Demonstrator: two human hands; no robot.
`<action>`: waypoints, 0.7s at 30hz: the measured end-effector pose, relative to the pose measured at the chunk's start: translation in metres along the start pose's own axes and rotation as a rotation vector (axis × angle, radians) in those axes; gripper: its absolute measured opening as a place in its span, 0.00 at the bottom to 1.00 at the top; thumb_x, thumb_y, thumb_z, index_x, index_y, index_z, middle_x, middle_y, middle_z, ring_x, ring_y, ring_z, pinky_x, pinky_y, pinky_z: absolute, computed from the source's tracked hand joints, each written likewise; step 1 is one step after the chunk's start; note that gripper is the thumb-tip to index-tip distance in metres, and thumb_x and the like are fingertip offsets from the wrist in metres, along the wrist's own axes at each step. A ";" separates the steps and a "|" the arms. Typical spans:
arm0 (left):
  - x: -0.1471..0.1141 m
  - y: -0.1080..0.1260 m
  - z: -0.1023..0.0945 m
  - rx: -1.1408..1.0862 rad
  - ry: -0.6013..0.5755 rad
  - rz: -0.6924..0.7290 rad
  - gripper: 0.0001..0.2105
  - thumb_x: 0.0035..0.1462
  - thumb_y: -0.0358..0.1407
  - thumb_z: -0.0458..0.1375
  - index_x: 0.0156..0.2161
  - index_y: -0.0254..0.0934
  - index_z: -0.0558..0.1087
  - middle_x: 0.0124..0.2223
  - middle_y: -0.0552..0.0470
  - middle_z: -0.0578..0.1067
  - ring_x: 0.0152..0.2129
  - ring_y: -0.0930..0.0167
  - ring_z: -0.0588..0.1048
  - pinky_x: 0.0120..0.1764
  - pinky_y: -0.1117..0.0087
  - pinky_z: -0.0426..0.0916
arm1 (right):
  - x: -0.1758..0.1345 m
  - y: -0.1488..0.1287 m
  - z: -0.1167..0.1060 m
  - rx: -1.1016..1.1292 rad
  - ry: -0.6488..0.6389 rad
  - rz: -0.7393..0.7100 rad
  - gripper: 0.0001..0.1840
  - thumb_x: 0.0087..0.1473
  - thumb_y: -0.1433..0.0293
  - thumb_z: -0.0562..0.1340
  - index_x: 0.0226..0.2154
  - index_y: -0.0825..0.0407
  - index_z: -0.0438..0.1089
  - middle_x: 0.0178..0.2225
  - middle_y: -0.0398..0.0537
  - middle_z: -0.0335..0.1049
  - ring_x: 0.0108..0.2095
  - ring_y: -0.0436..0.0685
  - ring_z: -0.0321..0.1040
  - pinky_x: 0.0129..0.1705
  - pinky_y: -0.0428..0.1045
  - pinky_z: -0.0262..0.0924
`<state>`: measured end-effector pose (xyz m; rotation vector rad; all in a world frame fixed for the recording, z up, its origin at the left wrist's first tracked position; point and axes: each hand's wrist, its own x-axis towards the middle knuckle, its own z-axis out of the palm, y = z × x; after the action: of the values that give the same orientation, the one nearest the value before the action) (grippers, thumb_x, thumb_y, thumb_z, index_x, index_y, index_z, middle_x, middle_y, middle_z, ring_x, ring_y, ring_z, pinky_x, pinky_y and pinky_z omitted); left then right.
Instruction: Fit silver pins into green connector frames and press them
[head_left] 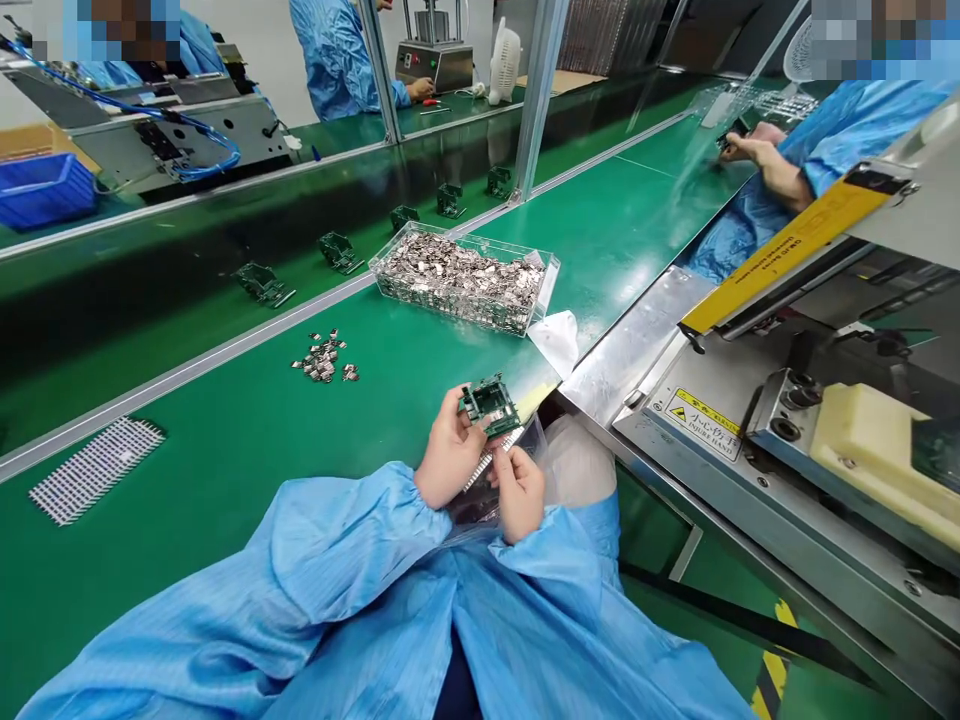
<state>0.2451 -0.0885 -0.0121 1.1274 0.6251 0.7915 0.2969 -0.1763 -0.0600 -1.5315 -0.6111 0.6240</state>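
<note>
My left hand (451, 455) is closed on a dark green open-framed plastic part (493, 405), which it holds up in front of my chest. Close beneath it, my right hand (521, 492) is closed in a pinch at a pale toothed strip (480, 470). Where the strip meets the green part is hard to make out, since fingers cover some of it. Below the hands, a clear plastic bag (534, 440) lies partly hidden near my lap.
A clear tray (551, 290) full of small metal pieces stands ahead, a loose pile (322, 358) to its left. A flat gridded sheet (97, 470) lies far left. Several green parts (262, 285) line the far strip. A machine (750, 400) borders the right; co-workers sit beyond.
</note>
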 end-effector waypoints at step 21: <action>-0.016 0.007 -0.010 0.158 -0.035 0.052 0.21 0.59 0.44 0.59 0.54 0.40 0.60 0.41 0.50 0.72 0.35 0.71 0.74 0.37 0.69 0.75 | 0.010 -0.003 -0.045 -0.367 -0.365 -0.216 0.15 0.55 0.64 0.63 0.19 0.48 0.72 0.17 0.42 0.70 0.18 0.53 0.65 0.22 0.46 0.55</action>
<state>0.2267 -0.0949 -0.0076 1.3039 0.6399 0.7748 0.3357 -0.2004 -0.0550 -1.6701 -1.2066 0.6535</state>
